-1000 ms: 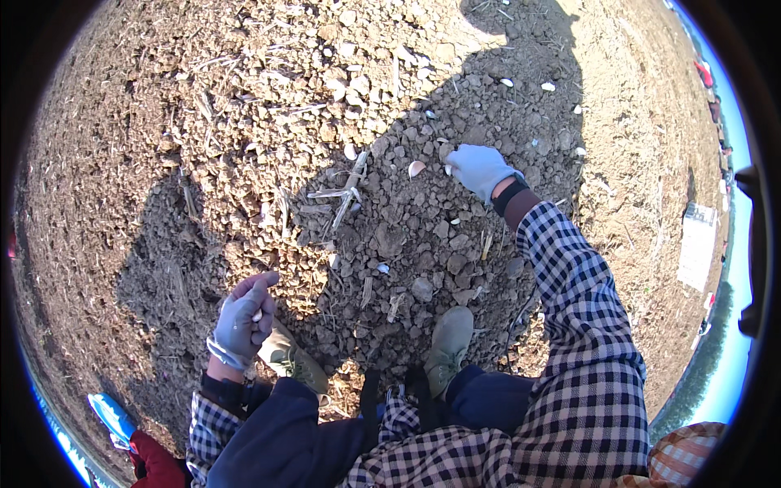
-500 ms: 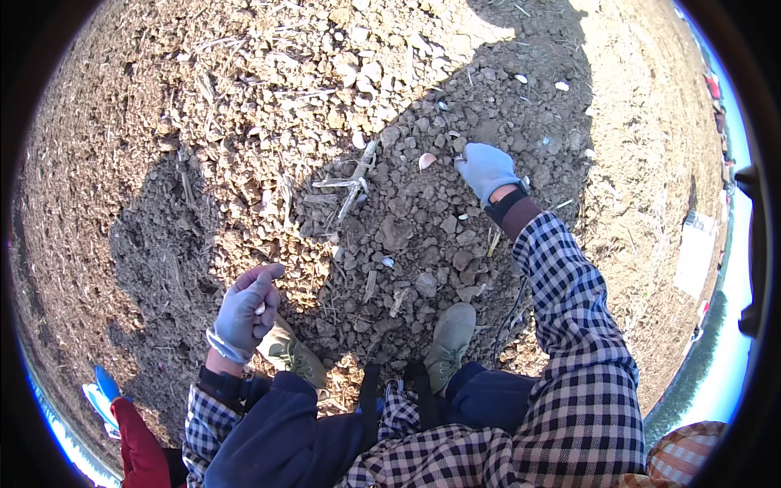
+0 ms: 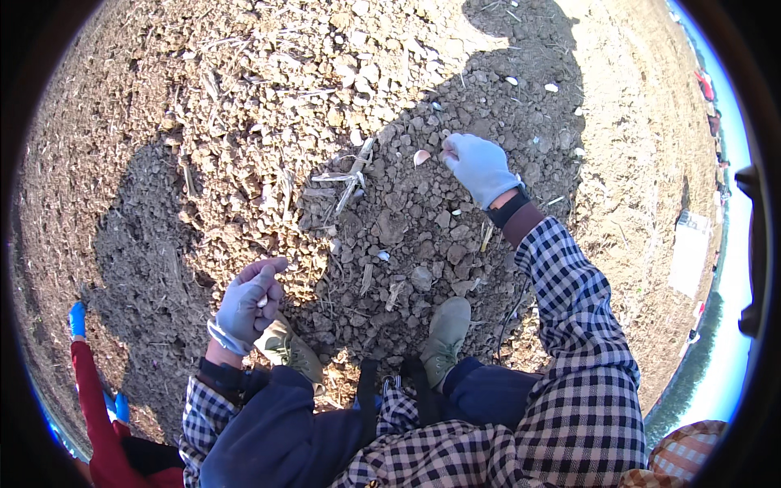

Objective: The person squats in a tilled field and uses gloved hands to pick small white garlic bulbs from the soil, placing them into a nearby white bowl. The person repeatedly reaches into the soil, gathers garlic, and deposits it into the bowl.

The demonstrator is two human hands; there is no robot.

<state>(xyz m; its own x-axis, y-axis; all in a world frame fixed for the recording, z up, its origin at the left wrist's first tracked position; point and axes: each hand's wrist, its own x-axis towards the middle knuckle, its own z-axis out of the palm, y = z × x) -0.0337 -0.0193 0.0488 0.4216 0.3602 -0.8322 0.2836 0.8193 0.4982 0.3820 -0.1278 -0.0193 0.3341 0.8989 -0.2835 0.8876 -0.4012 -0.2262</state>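
Gloved work over cloddy soil [image 3: 390, 232]
The left hand [image 3: 242, 315] curls around a pale clove [image 3: 262, 301]; whether the right hand [image 3: 480, 168], near a pinkish clove [image 3: 421, 157] on the ground, pinches anything, I cannot tell

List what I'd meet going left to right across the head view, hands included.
Co-worker's red sleeve → left hand → dry stalk → large garlic clove on the soil → right hand → white rectangular thing on the ground.
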